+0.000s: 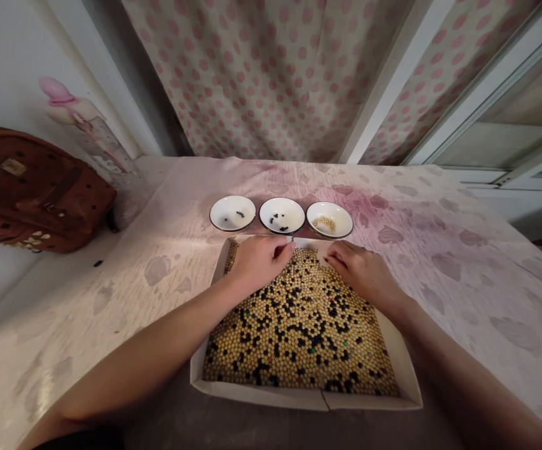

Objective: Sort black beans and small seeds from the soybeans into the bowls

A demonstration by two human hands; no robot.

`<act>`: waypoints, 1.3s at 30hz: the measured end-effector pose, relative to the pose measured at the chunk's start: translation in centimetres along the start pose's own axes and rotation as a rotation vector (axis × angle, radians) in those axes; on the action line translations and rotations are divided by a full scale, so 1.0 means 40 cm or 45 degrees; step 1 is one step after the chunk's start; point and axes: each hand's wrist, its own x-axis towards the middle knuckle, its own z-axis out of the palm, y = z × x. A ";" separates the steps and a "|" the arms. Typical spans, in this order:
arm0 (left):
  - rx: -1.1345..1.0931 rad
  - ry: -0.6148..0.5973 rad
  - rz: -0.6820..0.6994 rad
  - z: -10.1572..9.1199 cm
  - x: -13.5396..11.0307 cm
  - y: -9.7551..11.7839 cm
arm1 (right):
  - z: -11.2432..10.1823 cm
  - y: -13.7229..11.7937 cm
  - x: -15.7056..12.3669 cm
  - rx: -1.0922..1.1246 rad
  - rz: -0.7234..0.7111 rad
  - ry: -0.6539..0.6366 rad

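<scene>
A shallow cardboard box (411, 381) stands in front of me, its floor covered with small round beads (294, 337), mostly yellowish, many black, a few red or green. My left hand (262, 259) is over the box's far left part, thumb and fingers pinched together close to the far rim. What sits between those fingertips is too small to tell. At the far right corner, my right hand (357, 267) has its fingers closed, with a tiny dark spot by the fingertips. Behind the box stand a left bowl (228, 205) and a middle bowl (289, 206), each with some dark beads, and a right bowl (343, 215) with yellowish beads.
A patterned cloth covers the table (439, 281). A brown backpack (40, 194) rests at the left, with a pink-topped object (57, 94) behind it. A small dark bit (97, 263) lies on the cloth. A dotted curtain (271, 81) hangs beyond the table.
</scene>
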 end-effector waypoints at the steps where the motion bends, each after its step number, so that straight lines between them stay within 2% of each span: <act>1: 0.003 0.002 0.001 0.000 0.000 0.000 | 0.000 0.000 0.000 0.007 0.003 0.000; 9: 0.021 0.012 0.014 0.000 -0.001 0.002 | -0.016 -0.007 0.010 0.120 -0.015 0.089; 18: 0.030 -0.013 0.004 -0.001 0.000 0.003 | -0.003 0.002 0.003 -0.004 -0.034 0.047; 32: 0.027 -0.012 0.013 0.000 0.000 0.001 | -0.008 -0.016 0.014 0.115 -0.133 -0.020; 36: 0.034 -0.016 0.009 0.000 0.000 0.002 | -0.014 -0.020 0.015 0.137 -0.093 0.039; 39: 0.034 -0.020 0.009 0.000 0.000 0.003 | -0.020 -0.013 0.024 0.183 0.024 0.185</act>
